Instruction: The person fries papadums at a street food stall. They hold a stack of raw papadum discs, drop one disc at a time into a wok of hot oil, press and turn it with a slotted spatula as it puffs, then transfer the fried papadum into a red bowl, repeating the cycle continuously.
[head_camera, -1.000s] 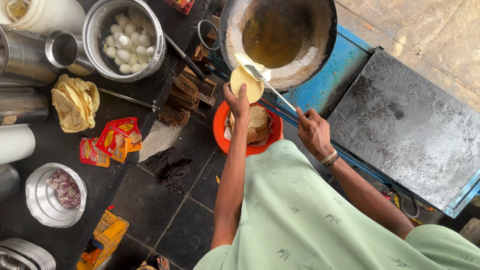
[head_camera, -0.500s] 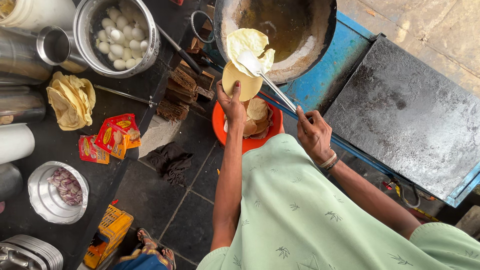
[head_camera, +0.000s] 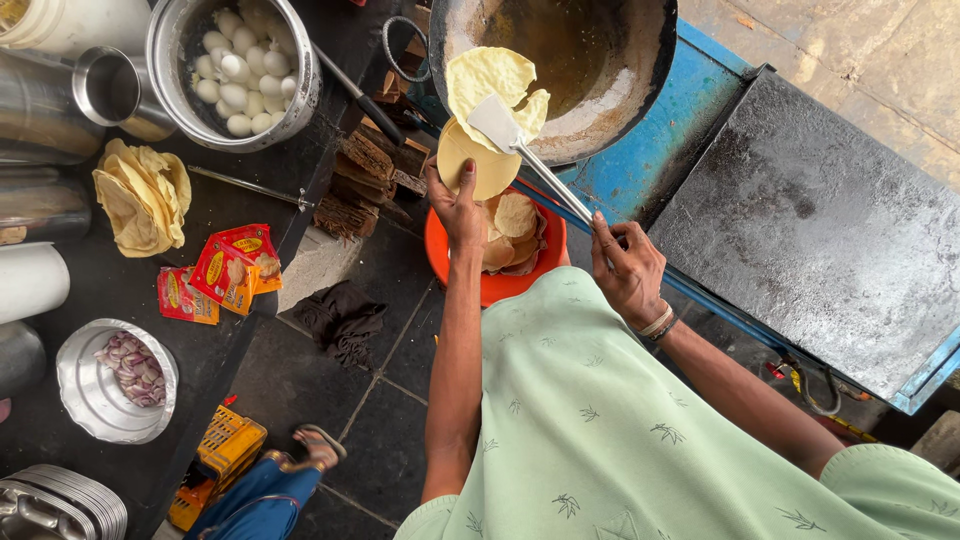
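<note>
Your left hand (head_camera: 458, 205) has its grip pinched on the near edge of a pale yellow flatbread disc (head_camera: 476, 165), round, thin and smooth, held flat just outside the wok's (head_camera: 640, 60) rim at its 7 o'clock. Your right hand (head_camera: 625, 270) is clenched around the handle of a metal spatula (head_camera: 497, 122), whose flat blade rests on a second flatbread (head_camera: 490, 80), puffier and folded, lying over the wok's rim. Directly below, an orange bowl (head_camera: 445, 265) holds more fried discs.
</note>
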